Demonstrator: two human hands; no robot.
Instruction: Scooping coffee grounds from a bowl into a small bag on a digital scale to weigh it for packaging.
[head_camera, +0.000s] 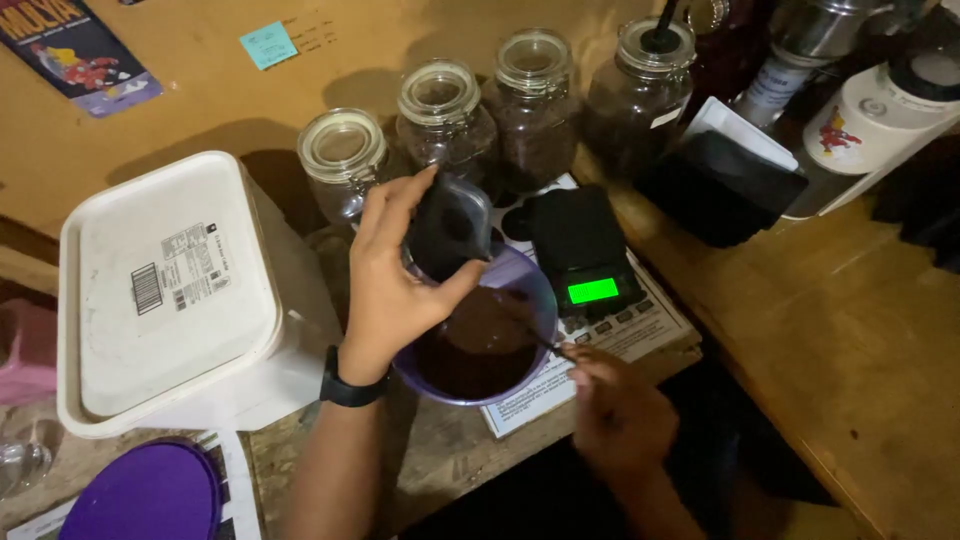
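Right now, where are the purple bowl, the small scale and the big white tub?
purple bowl (535, 285): head view, bare upper right rim.
small scale (575, 235): head view, black weighing platform.
white tub (170, 290): head view, middle of flat lid.

A white rectangular label (182, 270) (with a barcode) lies on the white tub's lid (120, 330) at left. A small green screen (593, 291) glows on the black scale (580, 250). A blue sticky note (268, 45) and a colourful sticker (80, 50) lie at the counter's far edge.
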